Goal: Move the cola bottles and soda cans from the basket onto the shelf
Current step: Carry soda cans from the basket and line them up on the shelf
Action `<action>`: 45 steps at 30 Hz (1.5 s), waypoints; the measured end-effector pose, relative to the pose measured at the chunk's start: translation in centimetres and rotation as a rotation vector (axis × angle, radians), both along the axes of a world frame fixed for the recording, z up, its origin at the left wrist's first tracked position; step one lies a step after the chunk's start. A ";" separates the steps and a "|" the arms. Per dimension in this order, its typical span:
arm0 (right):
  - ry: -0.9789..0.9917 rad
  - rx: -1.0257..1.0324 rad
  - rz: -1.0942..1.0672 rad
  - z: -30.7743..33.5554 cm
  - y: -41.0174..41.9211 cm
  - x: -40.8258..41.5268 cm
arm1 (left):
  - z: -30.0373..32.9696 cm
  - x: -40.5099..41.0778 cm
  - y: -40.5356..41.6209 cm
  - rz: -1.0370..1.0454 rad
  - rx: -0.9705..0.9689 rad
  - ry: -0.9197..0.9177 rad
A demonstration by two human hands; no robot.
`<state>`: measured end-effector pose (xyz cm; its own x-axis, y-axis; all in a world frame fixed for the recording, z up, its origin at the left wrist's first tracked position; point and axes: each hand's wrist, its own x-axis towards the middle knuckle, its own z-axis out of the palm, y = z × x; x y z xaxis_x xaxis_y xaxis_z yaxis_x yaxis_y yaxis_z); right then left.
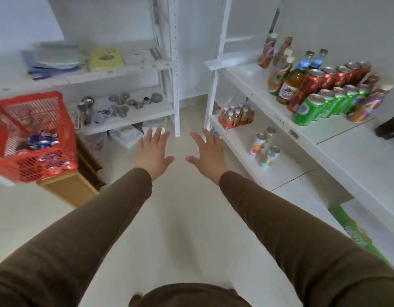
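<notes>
Brown sleeves [98, 218] run out from me over the floor. At far left I see the red basket [5, 167] on a wooden stand, blue cans [43, 140] lying inside. My left hand [152, 151] and right hand [208, 155] hover empty, fingers spread. Right of them, the shelf [338, 138] carries red cans [311, 85], green cans [309, 109] and bottles.

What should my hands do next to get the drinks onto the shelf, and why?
Probably reach the left hand over to the red basket. Both it and the right hand are open and empty over the floor, and cans lie in the basket.
</notes>
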<state>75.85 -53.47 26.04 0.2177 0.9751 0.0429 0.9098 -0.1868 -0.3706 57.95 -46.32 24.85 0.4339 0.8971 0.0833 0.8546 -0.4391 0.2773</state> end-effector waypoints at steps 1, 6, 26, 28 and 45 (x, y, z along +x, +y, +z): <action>0.001 -0.010 0.034 -0.1 1.1 -2.9 | -0.2 -3.0 0.5 0.023 0.009 0.009; 0.013 -0.009 0.170 -0.6 6.4 -15.6 | -0.7 -15.8 3.3 0.132 0.014 0.011; 0.129 -0.105 0.405 -5.8 32.6 -38.5 | -5.4 -38.5 25.0 0.404 -0.170 -0.032; 0.172 -0.119 0.413 -6.2 35.2 -40.6 | -6.0 -40.6 27.1 0.436 -0.185 -0.028; 0.344 -0.320 0.287 -13.4 47.6 -56.1 | -14.0 -56.8 40.3 0.517 -0.463 -0.169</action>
